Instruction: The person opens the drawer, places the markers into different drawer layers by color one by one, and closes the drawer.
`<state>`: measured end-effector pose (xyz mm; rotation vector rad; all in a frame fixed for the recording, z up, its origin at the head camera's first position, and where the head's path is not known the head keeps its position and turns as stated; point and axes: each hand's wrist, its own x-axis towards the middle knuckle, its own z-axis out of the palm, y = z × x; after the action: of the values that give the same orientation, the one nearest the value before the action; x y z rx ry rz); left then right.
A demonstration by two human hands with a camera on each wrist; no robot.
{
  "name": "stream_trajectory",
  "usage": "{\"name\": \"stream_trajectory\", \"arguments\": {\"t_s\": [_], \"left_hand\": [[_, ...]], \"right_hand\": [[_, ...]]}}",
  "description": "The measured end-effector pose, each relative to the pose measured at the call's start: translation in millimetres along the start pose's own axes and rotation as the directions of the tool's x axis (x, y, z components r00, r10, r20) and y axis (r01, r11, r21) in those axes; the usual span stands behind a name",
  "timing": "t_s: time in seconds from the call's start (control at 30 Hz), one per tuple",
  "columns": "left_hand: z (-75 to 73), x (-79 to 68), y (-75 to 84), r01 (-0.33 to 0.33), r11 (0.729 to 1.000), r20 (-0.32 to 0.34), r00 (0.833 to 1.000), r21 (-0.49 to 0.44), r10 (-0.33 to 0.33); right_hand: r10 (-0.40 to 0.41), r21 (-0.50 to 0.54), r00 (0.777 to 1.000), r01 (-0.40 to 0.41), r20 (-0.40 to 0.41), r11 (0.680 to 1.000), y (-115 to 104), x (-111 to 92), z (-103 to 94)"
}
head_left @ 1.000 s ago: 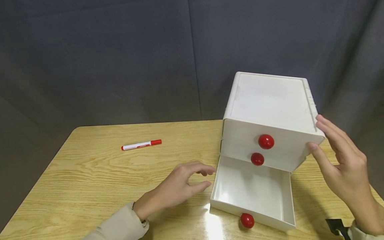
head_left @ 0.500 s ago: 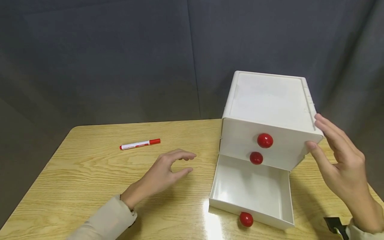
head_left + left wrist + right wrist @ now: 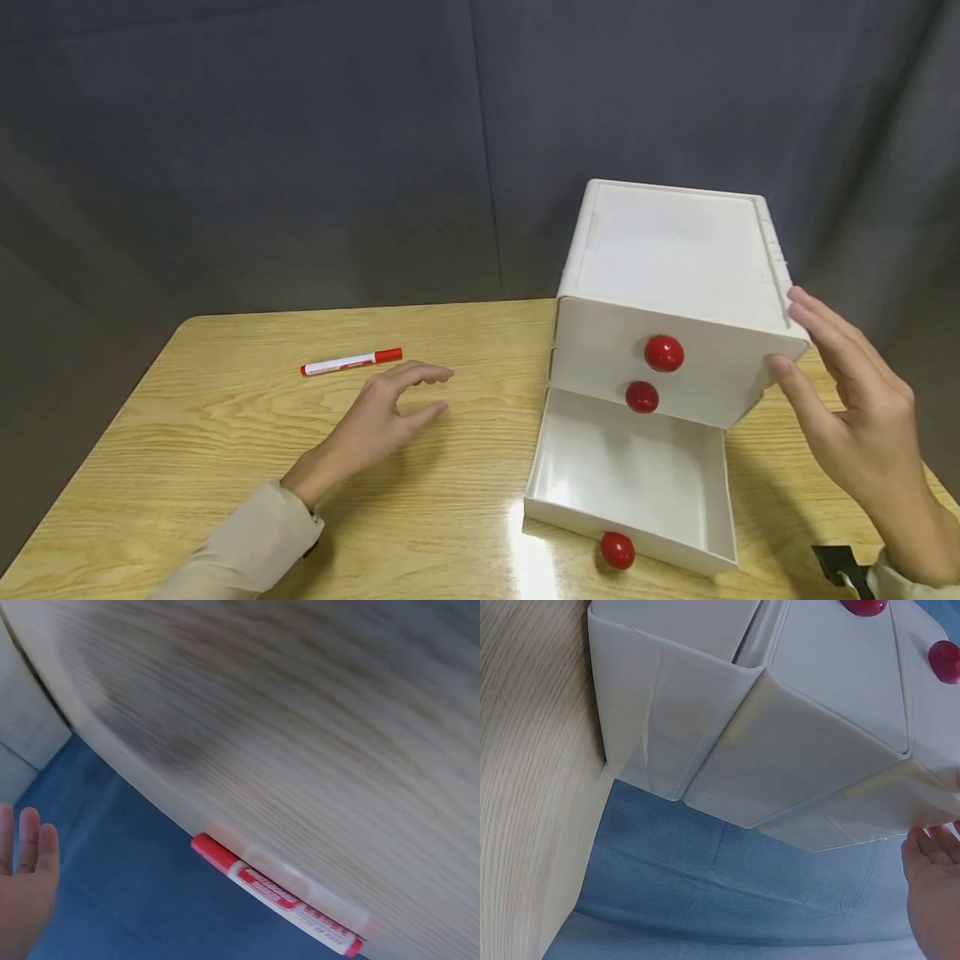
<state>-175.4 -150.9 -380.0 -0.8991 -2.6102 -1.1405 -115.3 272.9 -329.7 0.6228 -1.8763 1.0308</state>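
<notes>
A white drawer unit with red round knobs stands at the right of the table. Its bottom drawer is pulled out and holds nothing. My right hand rests on the unit's upper right front corner, thumb at the front and fingers along the side; the right wrist view shows this hand against the side wall. Over the middle of the table is my left hand, fingers loosely bent with nothing in them. Just beyond it lies a white marker with a red cap, also visible in the left wrist view.
The wooden table ends at a back edge behind the marker. A dark curtain hangs past that edge. The pulled-out drawer juts toward the table's front, its red knob foremost.
My left hand has moved left and away from the open drawer, nearer to the marker. The right hand stays at the unit's corner, and the drawer has not moved.
</notes>
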Motion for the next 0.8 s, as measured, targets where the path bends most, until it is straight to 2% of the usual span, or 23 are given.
{"name": "stream_trajectory", "arguments": {"t_s": [0.43,0.8], "left_hand": [[-13.9,-4.2,-24.5,0.122,0.992,0.013,0.992,0.045,-0.122],[-25.0,-6.4,-50.6,0.158,0.983,-0.027,0.987,0.099,-0.156]], "right_hand": [[0.006,-0.019,1.0,-0.006,0.013,1.0,0.9,-0.8,-0.4],[-0.007,-0.006,1.0,0.007,-0.003,1.0,0.7,-0.7,-0.1]]}}
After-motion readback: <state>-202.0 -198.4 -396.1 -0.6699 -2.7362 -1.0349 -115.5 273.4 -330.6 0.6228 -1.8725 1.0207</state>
